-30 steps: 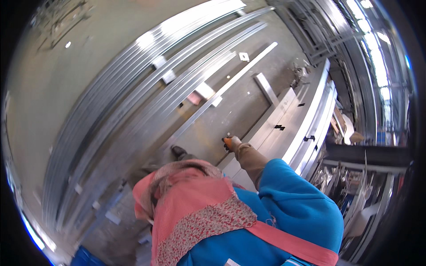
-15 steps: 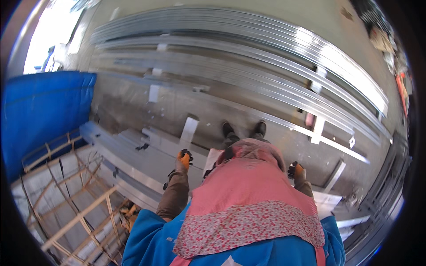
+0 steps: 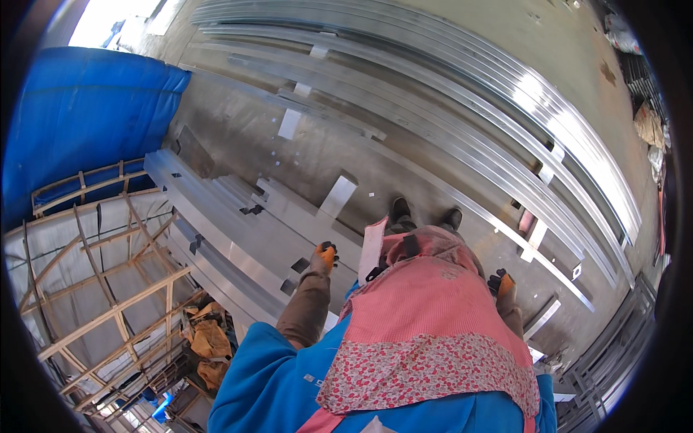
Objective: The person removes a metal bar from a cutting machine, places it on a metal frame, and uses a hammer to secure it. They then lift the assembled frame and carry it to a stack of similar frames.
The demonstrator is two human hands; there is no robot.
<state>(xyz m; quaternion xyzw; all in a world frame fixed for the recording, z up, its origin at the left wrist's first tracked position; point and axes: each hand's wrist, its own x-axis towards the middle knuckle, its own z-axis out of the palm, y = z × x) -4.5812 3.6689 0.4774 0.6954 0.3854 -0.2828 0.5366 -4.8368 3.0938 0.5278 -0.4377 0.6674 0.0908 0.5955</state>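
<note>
My left hand (image 3: pixel 325 257), in an orange and black glove, hangs beside the long grey metal beams (image 3: pixel 234 238) on the left. Its fingers are loosely bent and apart, with nothing visible in them. My right hand (image 3: pixel 503 284), gloved alike, hangs at my right side. Its dark fingertips are slightly apart, and I see nothing held. Near it, a short metal bar (image 3: pixel 543 317) lies on the floor. A pale flat strip (image 3: pixel 372 251) sticks up at the waist of my pink apron (image 3: pixel 426 303). Beyond my shoes, long silvery metal profiles (image 3: pixel 404 108) lie in rows on short crosspieces.
A blue tarp (image 3: pixel 94 115) hangs at the far left. Below it stands a wooden lattice frame (image 3: pixel 108 310) with white sheeting. Brown crumpled material (image 3: pixel 209 335) lies beside the frame. Dark metal frames (image 3: pixel 606 361) stand at the right, and bags (image 3: pixel 647 123) lie along the far right edge.
The view has turned and moved left, so the beams, profiles and tarp sit elsewhere in the picture. Both my hands still hang at my sides, and the pale strip at my waist shows more upright.
</note>
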